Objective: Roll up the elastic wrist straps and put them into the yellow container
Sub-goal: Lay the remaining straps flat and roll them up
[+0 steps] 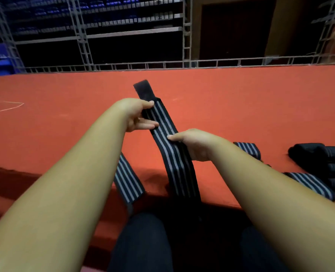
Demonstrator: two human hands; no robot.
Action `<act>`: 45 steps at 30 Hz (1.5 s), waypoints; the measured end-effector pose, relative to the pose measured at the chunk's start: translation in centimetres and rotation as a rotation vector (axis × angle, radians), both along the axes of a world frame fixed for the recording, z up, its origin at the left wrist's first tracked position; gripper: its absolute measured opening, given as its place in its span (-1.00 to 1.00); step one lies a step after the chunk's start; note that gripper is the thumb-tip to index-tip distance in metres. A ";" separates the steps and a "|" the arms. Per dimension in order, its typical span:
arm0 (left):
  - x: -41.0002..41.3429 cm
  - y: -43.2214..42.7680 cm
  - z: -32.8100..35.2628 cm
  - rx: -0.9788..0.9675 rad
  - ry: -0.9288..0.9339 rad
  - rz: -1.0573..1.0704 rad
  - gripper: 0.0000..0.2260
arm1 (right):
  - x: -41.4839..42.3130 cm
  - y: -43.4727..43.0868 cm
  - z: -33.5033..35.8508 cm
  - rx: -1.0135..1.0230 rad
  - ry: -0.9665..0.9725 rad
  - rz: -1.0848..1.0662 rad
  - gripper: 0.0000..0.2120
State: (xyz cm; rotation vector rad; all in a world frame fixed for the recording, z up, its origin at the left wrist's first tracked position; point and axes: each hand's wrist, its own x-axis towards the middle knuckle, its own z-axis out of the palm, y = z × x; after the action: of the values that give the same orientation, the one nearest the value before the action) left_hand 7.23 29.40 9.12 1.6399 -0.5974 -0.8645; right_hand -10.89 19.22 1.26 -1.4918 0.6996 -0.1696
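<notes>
We stretch our bare left forearm (64, 173) and right forearm (270, 193) forward and a little inward, so the hands come close together. Our left hand (138, 116) is farther out and pinches the strap (179, 169) between thumb and fingers. Our right hand (195, 145) is nearer and has its thumb on top of the strap, with the other fingers hidden below.

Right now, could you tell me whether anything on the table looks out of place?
One loose strap left of the held strap hangs over the table's near edge and might slip off. Otherwise nothing stands out.
</notes>
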 end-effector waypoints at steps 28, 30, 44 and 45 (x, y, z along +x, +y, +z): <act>17.7 2.7 -13.9 -0.042 -0.343 0.329 -0.84 | 16.0 2.3 -9.7 -0.436 0.348 0.435 -0.76; 19.3 2.0 -15.1 -0.037 -0.421 0.373 -0.86 | 17.6 1.8 -9.9 -0.648 0.381 0.389 -0.61; 32.3 -1.3 -21.6 0.303 -0.774 0.465 -0.82 | 31.8 -0.6 -8.5 -0.960 0.800 0.654 -0.17; 32.8 -1.3 -22.3 0.336 -0.739 0.457 -0.84 | 32.4 -0.3 -7.8 -0.942 0.864 0.714 -0.15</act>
State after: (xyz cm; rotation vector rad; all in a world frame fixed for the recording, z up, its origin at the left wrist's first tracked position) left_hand 40.06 28.07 -13.19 2.2980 -0.5460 0.0073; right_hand 21.48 18.89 -6.50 -2.6763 0.7297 0.8541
